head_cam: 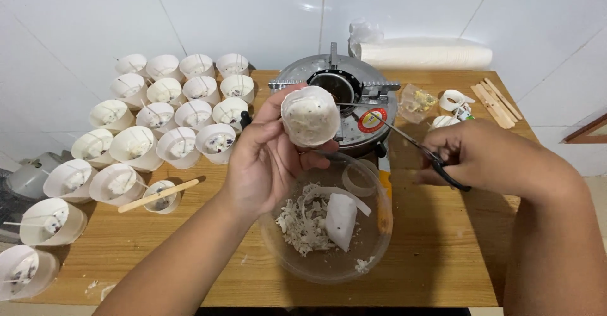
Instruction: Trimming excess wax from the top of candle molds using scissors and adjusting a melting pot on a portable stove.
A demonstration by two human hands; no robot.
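Note:
My left hand (262, 158) holds a white wax candle (310, 117), cup-shaped with dark flecks, tilted so its wide end faces me above the clear glass bowl (373, 237). My right hand (474, 154) grips black-handled scissors (417, 145), whose thin blades point left toward the candle's upper right side. The bowl holds white wax shavings (303, 224) and a torn piece of white paper cup (341, 220).
Several white paper cups (183, 110) with wax and wicks fill the table's left side; one (161, 196) has a wooden stick across it. A round metal stove (344, 98) stands behind the bowl. Wooden sticks (496, 101), a tape roll (454, 99) and stacked cups (423, 55) lie at the back right.

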